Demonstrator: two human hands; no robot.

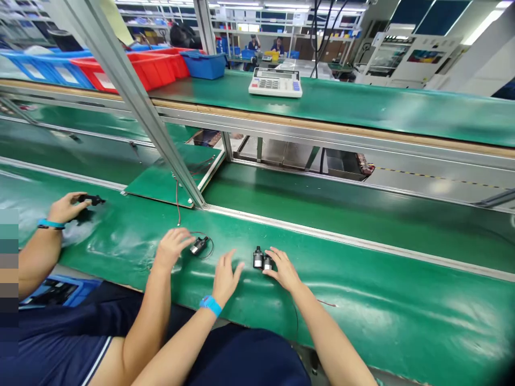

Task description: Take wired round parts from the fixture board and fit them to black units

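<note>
Right hand (282,268) pinching black device (267,262); left hand (226,279) spread.

Black units (258,255), white labels (257,264); green mat (386,316).

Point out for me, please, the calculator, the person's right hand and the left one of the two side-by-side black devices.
Calculator (276,84): head view, on its keyed face.
Right hand (285,270): head view, on its back.
Left black device (258,258): head view, on its body.
</note>
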